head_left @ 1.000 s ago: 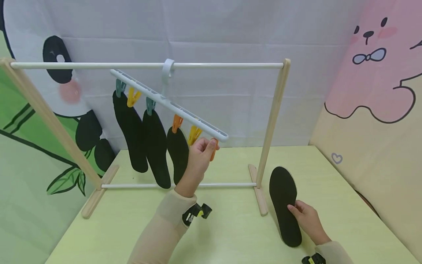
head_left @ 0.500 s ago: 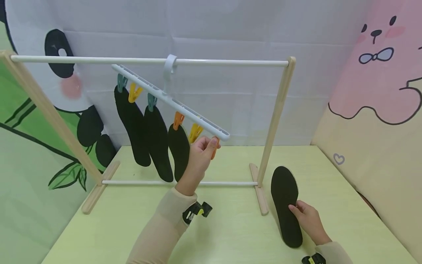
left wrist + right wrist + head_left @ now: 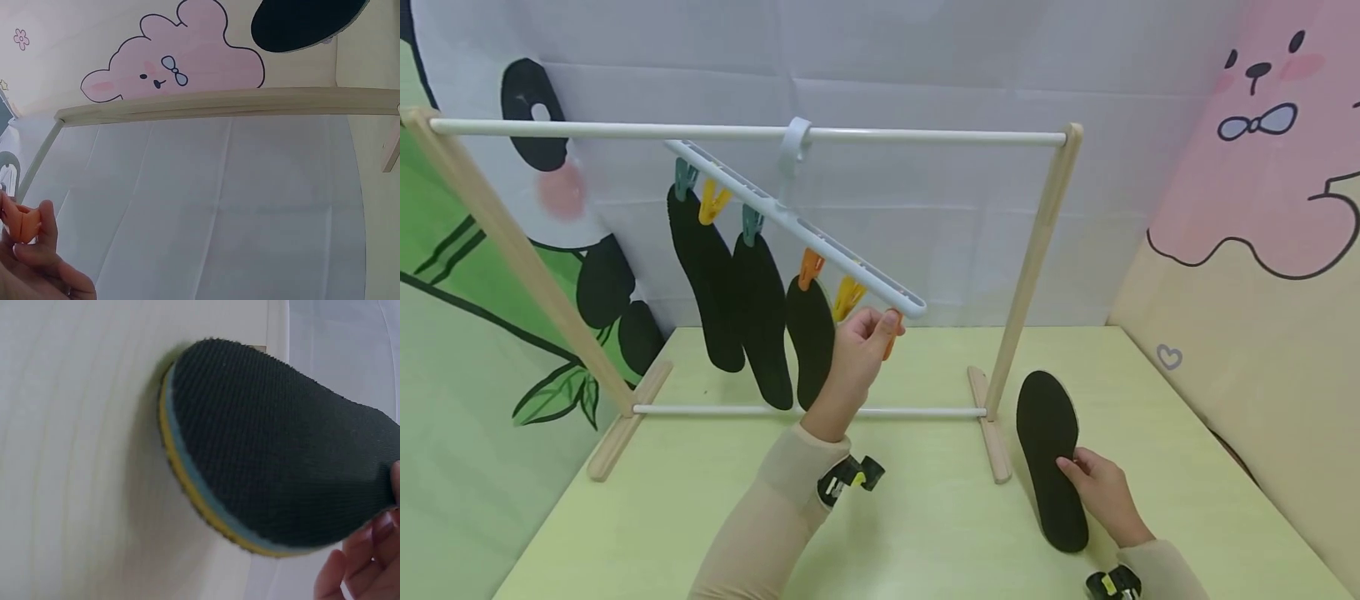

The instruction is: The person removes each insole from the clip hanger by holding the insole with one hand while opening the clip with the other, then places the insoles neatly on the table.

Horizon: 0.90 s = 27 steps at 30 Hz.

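Observation:
A pale blue clip hanger (image 3: 775, 212) hangs tilted from the rack's top bar, its right end lower and nearer. At that end my left hand (image 3: 853, 354) pinches an orange clothespin (image 3: 24, 224) between thumb and fingers. Three black insoles hang along the hanger: a left one (image 3: 700, 279) from a teal clothespin (image 3: 684, 179), a middle one (image 3: 762, 325) from another teal one, and a right one (image 3: 810, 333) from an orange one. My right hand (image 3: 1105, 493) holds a fourth black insole (image 3: 1047, 450) by its edge. The right wrist view shows this insole's blue and yellow layered rim.
The rack has a white top bar (image 3: 625, 130), wooden uprights (image 3: 1037, 258) and a low white bar (image 3: 700, 409), standing on a pale wooden table (image 3: 925, 533). Two yellow clothespins on the hanger hold nothing. A cloth backdrop (image 3: 925, 67) and printed side walls close in behind.
The rack and hanger sit slightly higher in the head view, shifted a little right. My left hand keeps its pinch on the clothespin, and my right hand still holds the insole.

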Tool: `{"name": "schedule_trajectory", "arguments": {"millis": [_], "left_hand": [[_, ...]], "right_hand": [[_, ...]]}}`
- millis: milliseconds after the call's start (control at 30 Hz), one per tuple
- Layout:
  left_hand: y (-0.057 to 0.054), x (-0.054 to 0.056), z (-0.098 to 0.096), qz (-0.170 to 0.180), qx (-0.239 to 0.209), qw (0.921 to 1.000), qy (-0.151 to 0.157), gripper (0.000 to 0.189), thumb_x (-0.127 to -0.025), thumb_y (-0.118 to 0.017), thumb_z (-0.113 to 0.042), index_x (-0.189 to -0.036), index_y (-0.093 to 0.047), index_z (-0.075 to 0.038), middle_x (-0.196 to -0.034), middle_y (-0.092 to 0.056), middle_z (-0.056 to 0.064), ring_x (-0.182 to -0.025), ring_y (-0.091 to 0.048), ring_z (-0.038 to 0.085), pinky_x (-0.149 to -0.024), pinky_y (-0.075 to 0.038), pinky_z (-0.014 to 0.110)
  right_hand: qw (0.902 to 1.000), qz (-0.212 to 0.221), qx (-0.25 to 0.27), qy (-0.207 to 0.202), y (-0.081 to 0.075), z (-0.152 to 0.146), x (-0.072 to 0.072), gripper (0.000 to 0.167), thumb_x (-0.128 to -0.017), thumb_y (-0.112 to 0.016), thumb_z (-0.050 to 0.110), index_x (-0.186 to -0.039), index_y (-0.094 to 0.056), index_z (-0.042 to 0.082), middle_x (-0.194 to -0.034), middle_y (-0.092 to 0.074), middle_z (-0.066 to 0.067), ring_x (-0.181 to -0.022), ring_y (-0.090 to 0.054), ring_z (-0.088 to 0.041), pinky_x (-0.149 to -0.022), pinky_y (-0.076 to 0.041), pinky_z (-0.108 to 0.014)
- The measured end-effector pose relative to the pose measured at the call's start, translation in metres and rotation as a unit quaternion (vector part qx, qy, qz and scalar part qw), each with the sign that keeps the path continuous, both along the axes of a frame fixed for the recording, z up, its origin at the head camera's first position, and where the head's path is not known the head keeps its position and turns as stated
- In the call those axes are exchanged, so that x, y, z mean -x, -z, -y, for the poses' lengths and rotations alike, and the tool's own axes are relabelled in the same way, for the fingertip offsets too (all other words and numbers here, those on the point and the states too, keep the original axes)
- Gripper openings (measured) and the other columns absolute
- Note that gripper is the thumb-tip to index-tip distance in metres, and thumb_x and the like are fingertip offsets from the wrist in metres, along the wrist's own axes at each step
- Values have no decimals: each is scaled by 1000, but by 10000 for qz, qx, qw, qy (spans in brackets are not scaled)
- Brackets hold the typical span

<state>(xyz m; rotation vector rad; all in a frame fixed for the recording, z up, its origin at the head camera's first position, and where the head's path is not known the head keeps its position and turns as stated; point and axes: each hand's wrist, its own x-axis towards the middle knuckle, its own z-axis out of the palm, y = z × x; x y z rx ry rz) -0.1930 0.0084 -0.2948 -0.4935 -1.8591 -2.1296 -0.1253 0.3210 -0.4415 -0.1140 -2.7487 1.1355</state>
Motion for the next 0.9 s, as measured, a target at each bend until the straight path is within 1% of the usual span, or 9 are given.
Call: {"name": "schedule_trajectory", "arguments": {"millis": [67, 200, 333, 433, 533, 667, 900], "left_hand": [[-1, 0, 0, 1, 7, 10000, 11, 21, -97, -53, -1, -81, -52, 13, -55, -45, -5, -50, -34, 8, -49, -24, 21], [-1, -2, 1, -19, 8, 10000, 2, 21, -97, -53, 0, -81, -52, 14, -55, -45, -5, -49, -34, 8, -48, -24, 20], [-1, -1, 3, -19, -15, 10000, -49, 21, -97, -53, 0, -79, -53, 11, -55, -46, -5, -50, -34, 8, -49, -25, 21], [-2, -1, 4, 39, -98, 9999, -120, 23, -96, -54, -1, -75, -54, 6, -56, -47, -5, -50, -34, 7, -49, -25, 21], [-2, 0, 6, 34, -110, 9998, -160, 23, -96, -54, -1, -73, -54, 3, -56, -49, -6, -50, -35, 7, -50, -26, 21], [-1, 0, 7, 35, -89, 9998, -164, 24, -96, -54, -1, -73, -54, 2, -58, -50, -7, -51, -36, 7, -50, -27, 21], [-1, 0, 7, 125, -114, 9997, -190, 25, -96, -54, -1, -72, -53, 0, -59, -52, -7, -51, -36, 7, -50, -27, 20]], "right_hand": [[10000, 33, -21, -1, 0, 0, 1, 15, -93, -62, 8, -82, -59, -1, -70, -59, -5, -65, -46, -15, -60, -39, -29], [9999, 117, -75, -27, 2, -1, 2, 17, -94, -62, 9, -80, -57, 1, -67, -53, -3, -64, -43, -15, -59, -36, -29], [9999, 135, -98, -3, 3, -1, 2, 18, -94, -61, 9, -79, -56, 2, -65, -50, -2, -64, -42, -15, -59, -34, -28], [9999, 101, -106, -27, 2, -1, 2, 17, -93, -61, 8, -79, -56, 1, -66, -50, -2, -64, -42, -16, -59, -34, -29], [9999, 97, -115, -55, 3, -1, 2, 18, -93, -61, 8, -78, -55, 1, -65, -49, -2, -63, -41, -16, -59, -33, -29], [9998, 106, -142, -55, 4, -2, 3, 18, -93, -61, 7, -77, -54, 2, -65, -49, -2, -63, -41, -16, -58, -33, -29], [9996, 248, -118, -42, 6, -3, 2, 14, -93, -61, 7, -82, -58, 0, -67, -53, -3, -64, -43, -18, -59, -35, -30]]}}
